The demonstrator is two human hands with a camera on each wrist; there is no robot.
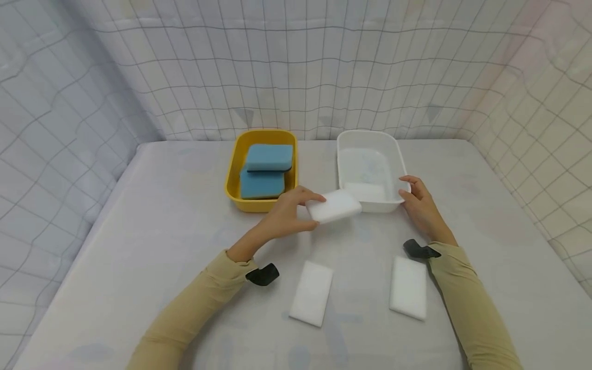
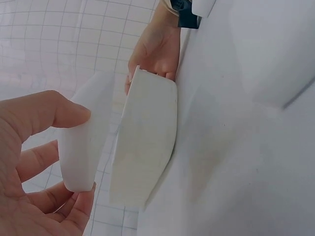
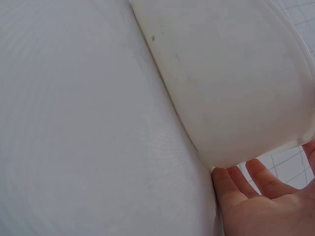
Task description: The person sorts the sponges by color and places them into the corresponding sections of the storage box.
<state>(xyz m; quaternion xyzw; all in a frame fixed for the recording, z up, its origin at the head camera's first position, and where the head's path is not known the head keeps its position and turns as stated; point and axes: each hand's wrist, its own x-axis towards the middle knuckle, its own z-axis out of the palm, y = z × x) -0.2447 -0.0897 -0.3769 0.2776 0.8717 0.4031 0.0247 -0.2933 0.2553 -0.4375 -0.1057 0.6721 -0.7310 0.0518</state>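
Now what looks like a sponge (image 1: 335, 208) is pinched in the left hand (image 1: 291, 213), beside the white tub (image 1: 381, 207); the tub's right side is gripped by the right hand (image 1: 420, 203), presumably for steadiness.

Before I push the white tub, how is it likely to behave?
The white tub is probably stiff: its thin walls hold their shape. It seems unlikely to roll or tip, standing low on a broad base. A push may swivel it around the right hand holding its side.
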